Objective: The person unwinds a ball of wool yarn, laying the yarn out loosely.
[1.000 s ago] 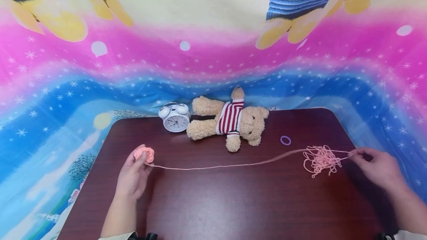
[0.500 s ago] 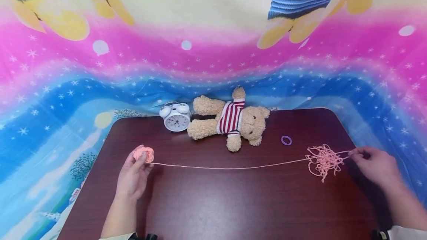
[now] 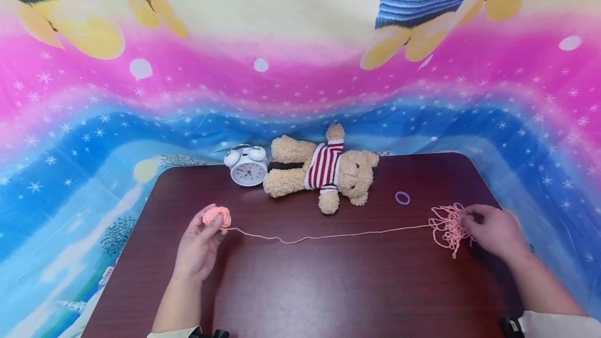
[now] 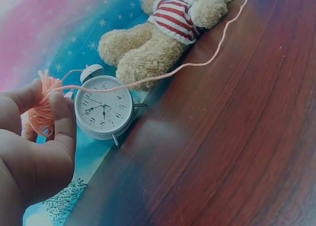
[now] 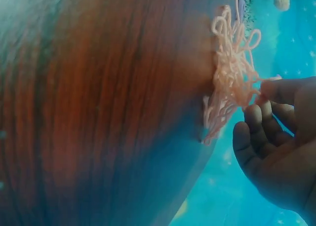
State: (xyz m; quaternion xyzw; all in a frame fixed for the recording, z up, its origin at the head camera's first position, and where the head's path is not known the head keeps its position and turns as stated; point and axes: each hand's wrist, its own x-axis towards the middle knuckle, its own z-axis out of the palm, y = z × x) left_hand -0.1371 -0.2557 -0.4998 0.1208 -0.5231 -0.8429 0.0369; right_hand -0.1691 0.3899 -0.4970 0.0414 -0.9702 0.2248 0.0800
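Note:
My left hand [image 3: 199,246] holds a small wound ball of peach yarn [image 3: 217,217] between thumb and fingers, above the left part of the table. From it a single yarn strand [image 3: 349,234] runs across to a loose, looped tangle of the same yarn [image 3: 448,227] at the right. The strand sags a little near the ball. At the tangle's right edge, my right hand [image 3: 495,231] pinches yarn between thumb and forefinger. In the right wrist view, the tangle [image 5: 232,67] shows many loops, with the pinching fingertips [image 5: 270,90] at its side.
A white twin-bell alarm clock [image 3: 249,170] stands at the back of the dark wooden table [image 3: 300,286]. Beside it a teddy bear [image 3: 324,171] in a red-striped shirt lies on its side. A purple ring [image 3: 402,198] lies between bear and tangle. A printed cloth [image 3: 300,87] hangs behind.
My right hand has moved left, right up to the tangle. The left hand has shifted slightly right with the ball, and the strand has gone from nearly taut to slack.

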